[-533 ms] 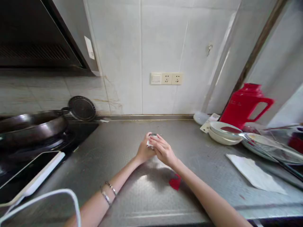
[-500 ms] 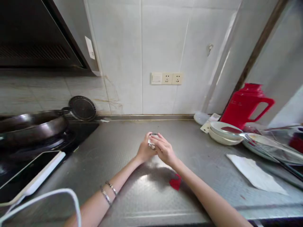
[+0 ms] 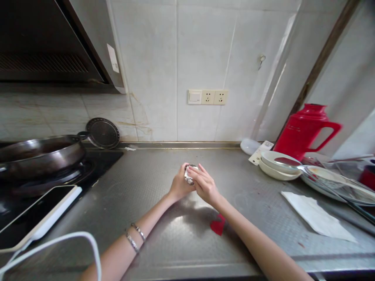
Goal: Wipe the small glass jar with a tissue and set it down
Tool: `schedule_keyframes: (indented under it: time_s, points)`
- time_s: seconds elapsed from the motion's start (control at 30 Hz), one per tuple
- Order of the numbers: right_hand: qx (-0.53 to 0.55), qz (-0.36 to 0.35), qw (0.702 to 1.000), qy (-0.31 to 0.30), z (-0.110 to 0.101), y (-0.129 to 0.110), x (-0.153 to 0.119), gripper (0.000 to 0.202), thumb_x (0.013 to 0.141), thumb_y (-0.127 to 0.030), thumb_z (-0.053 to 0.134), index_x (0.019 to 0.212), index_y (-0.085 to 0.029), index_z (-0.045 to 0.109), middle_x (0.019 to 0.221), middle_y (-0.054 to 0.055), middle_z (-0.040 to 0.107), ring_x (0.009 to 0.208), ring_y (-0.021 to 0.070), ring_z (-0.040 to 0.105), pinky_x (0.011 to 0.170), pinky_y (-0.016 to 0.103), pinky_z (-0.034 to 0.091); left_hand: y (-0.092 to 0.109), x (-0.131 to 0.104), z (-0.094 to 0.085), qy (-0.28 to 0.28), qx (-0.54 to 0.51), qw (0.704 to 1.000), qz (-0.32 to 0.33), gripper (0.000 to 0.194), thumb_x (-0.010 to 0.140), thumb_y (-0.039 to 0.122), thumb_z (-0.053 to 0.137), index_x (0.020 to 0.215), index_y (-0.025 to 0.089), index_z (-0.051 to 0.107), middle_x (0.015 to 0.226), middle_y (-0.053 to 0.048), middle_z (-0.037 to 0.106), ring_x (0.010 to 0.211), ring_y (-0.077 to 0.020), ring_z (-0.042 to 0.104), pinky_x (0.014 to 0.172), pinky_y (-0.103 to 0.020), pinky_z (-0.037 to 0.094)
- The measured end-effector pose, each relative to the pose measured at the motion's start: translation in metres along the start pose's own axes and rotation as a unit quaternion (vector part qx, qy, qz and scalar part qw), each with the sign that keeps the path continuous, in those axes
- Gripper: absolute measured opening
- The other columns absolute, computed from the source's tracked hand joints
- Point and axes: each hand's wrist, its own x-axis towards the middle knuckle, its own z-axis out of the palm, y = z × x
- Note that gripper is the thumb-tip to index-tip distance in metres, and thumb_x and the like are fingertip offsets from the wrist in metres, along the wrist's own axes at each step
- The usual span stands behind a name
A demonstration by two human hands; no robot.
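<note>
Over the middle of the metal counter, my left hand (image 3: pixel 179 185) is closed around a small round thing with a dark, shiny rim (image 3: pixel 190 165); most of it is hidden, so its kind cannot be made out. My right hand (image 3: pixel 205 185) presses a crumpled white tissue (image 3: pixel 189 175) onto its top with the fingertips. Both hands touch each other at the thing. Below the right wrist, a red heart-shaped piece (image 3: pixel 217 225) lies flat on the counter.
On the left, a steel pan (image 3: pixel 43 154) sits on the black stove, with a phone (image 3: pixel 38 214) and white cable (image 3: pixel 84 235) in front. A red thermos (image 3: pixel 304 130), stacked bowls (image 3: pixel 278 171), a plate (image 3: pixel 310 181) and a white paper sheet (image 3: pixel 318 218) are on the right.
The right fingers and the tissue have shifted slightly over the top of the round thing, and more of its dark rim shows. The view has moved a little.
</note>
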Motion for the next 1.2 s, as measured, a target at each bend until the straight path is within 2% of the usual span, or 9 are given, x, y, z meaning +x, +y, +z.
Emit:
schedule_keyframes:
  time_s: [0.07,0.2,0.27,0.37,0.57,0.67,0.83,1.07,1.2]
  points:
    - [0.009,0.032,0.999,0.013,0.0,0.002,0.002,0.039,0.091,-0.007,0.043,0.12,-0.026,0.059,0.119,0.006,0.067,0.116,0.0201,0.059,0.112,0.051,0.033,0.0,0.0,0.001,0.002,0.007,1.0,0.006,0.075,0.055,0.028,0.079,0.119,0.022,0.04,0.11,-0.007,0.063,0.097,-0.0225,0.063,0.083,-0.034,0.05]
    - [0.041,0.175,0.979,0.095,0.002,0.006,0.005,0.03,0.093,-0.015,0.045,0.11,-0.028,0.066,0.105,0.002,0.073,0.095,0.0209,0.07,0.111,0.056,0.033,0.0,0.0,0.003,0.008,0.015,1.0,0.005,0.076,0.053,0.025,0.079,0.119,0.023,0.041,0.109,-0.006,0.063,0.093,-0.0221,0.063,0.081,-0.033,0.05]
    - [0.044,0.201,0.972,0.117,0.003,0.007,0.004,0.027,0.092,-0.017,0.047,0.106,-0.028,0.067,0.101,0.0,0.074,0.087,0.0199,0.072,0.11,0.055,0.034,0.0,0.0,0.003,0.008,0.01,1.0,0.001,0.079,0.052,0.023,0.079,0.12,0.023,0.04,0.109,-0.006,0.063,0.094,-0.0226,0.063,0.082,-0.033,0.05]
    - [0.028,0.146,0.984,0.099,0.004,0.004,0.002,0.031,0.092,-0.014,0.045,0.112,-0.027,0.065,0.109,0.002,0.071,0.1,0.0205,0.068,0.111,0.053,0.035,-0.001,0.0,0.003,-0.002,0.001,1.0,0.006,0.074,0.054,0.025,0.078,0.118,0.023,0.041,0.11,-0.006,0.063,0.094,-0.022,0.063,0.082,-0.033,0.049]
    - [-0.009,0.006,1.0,-0.007,0.005,-0.002,-0.004,0.041,0.09,-0.006,0.041,0.122,-0.025,0.058,0.121,0.007,0.066,0.119,0.0183,0.057,0.111,0.048,0.036,-0.01,0.003,0.004,-0.012,-0.001,1.0,0.029,0.07,0.059,0.027,0.075,0.119,0.021,0.039,0.108,-0.008,0.063,0.096,-0.0215,0.062,0.087,-0.035,0.048]
    - [-0.01,0.013,1.0,-0.004,0.004,0.001,-0.003,0.039,0.09,-0.006,0.041,0.12,-0.024,0.059,0.118,0.007,0.067,0.116,0.0183,0.059,0.111,0.049,0.035,-0.01,0.003,0.004,-0.015,0.005,0.999,0.032,0.066,0.06,0.027,0.074,0.117,0.02,0.041,0.106,-0.007,0.063,0.095,-0.0215,0.062,0.085,-0.034,0.048]
    - [-0.011,0.094,0.992,0.08,-0.001,0.012,0.001,0.034,0.092,-0.01,0.043,0.116,-0.026,0.061,0.105,0.006,0.072,0.102,0.019,0.067,0.108,0.053,0.037,-0.003,0.003,0.003,-0.016,0.029,0.999,0.014,0.067,0.055,0.025,0.077,0.114,0.021,0.044,0.097,-0.003,0.064,0.082,-0.0185,0.062,0.072,-0.029,0.049]
    - [-0.018,-0.035,0.999,-0.022,0.002,0.0,-0.001,0.038,0.089,-0.005,0.043,0.12,-0.021,0.058,0.115,0.01,0.068,0.117,0.0192,0.059,0.109,0.047,0.039,-0.009,0.003,0.002,-0.024,0.008,0.999,0.032,0.059,0.062,0.027,0.072,0.114,0.02,0.046,0.1,-0.006,0.065,0.09,-0.0223,0.062,0.082,-0.035,0.05]
    - [-0.024,-0.043,0.997,-0.054,-0.001,0.002,0.0,0.037,0.089,-0.006,0.042,0.119,-0.02,0.059,0.115,0.011,0.068,0.118,0.0193,0.058,0.109,0.048,0.038,-0.01,0.002,0.004,-0.033,0.011,0.998,0.047,0.055,0.064,0.026,0.069,0.114,0.017,0.049,0.1,-0.007,0.065,0.091,-0.0242,0.064,0.086,-0.038,0.05]
